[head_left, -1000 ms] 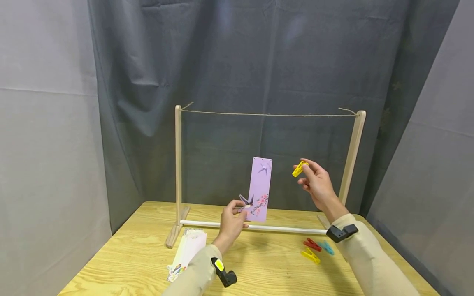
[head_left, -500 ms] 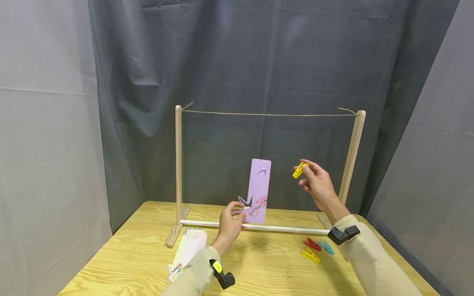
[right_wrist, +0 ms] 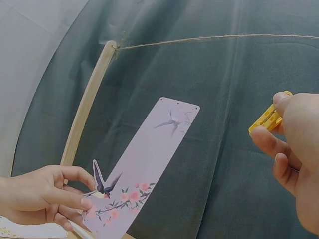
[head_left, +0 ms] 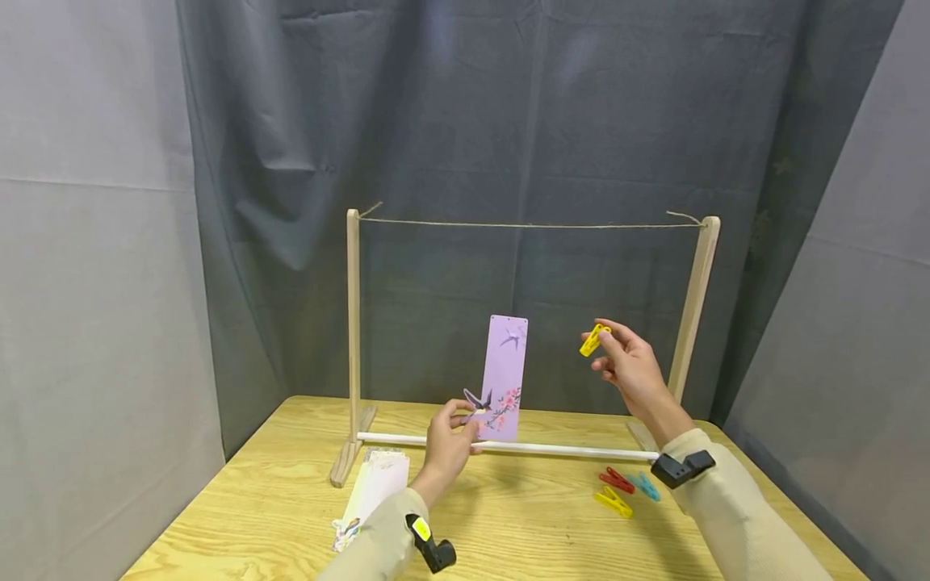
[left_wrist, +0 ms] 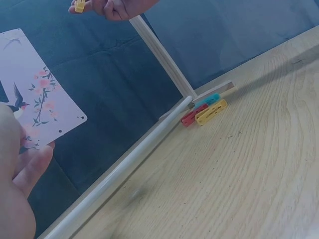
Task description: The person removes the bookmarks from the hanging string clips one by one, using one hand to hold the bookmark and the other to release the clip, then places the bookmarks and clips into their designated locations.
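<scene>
My left hand (head_left: 449,442) pinches the lower left edge of a lilac bookmark (head_left: 504,363), held upright above the table. Swallows and pink blossoms are printed on it, and small holes line its short ends. To the right, my right hand (head_left: 634,371) holds a yellow clothespin (head_left: 596,340) between thumb and fingers, level with the bookmark's upper part. The right wrist view shows that clothespin (right_wrist: 269,119) apart from the bookmark (right_wrist: 144,169). Above both hands a thin twine (head_left: 530,226) runs between two wooden posts.
A red clothespin (head_left: 616,479), a blue clothespin (head_left: 645,486) and another yellow clothespin (head_left: 613,502) lie on the table at right. A stack of bookmarks (head_left: 378,488) lies at left. The rack's white bar (head_left: 559,449) crosses low behind my left hand; its wooden posts (head_left: 353,323) rise at both sides.
The bookmark and my left hand have shifted slightly down and left. My right hand with the yellow clothespin has drifted slightly down and right. Both grips look the same.
</scene>
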`<action>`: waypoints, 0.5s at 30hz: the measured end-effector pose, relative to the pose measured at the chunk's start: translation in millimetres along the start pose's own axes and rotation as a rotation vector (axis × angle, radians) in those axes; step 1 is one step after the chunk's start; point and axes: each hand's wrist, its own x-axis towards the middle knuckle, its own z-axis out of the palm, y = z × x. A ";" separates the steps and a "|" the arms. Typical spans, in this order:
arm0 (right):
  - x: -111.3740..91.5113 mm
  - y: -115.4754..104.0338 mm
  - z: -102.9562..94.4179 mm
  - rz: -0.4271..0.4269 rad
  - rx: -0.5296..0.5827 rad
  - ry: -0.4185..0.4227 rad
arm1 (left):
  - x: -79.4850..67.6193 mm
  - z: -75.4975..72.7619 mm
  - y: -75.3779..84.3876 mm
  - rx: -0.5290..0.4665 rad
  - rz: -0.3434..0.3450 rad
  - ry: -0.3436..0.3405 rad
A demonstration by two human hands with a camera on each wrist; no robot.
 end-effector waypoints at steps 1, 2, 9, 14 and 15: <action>-0.2 0.9 -0.1 0.003 0.003 -0.001 | -0.2 -1.0 -0.5 -0.001 -0.003 0.001; -0.3 1.9 0.0 0.006 0.002 -0.003 | -0.4 -2.1 -1.1 -0.001 -0.008 0.003; -2.3 9.4 1.6 0.017 0.008 0.000 | -4.5 -8.3 -5.9 0.003 -0.026 0.006; -4.7 14.0 2.2 0.003 0.005 -0.004 | -6.4 -11.4 -7.4 0.009 -0.005 0.005; -5.3 14.7 2.3 0.001 0.006 -0.003 | -6.8 -11.9 -7.5 0.013 -0.004 0.005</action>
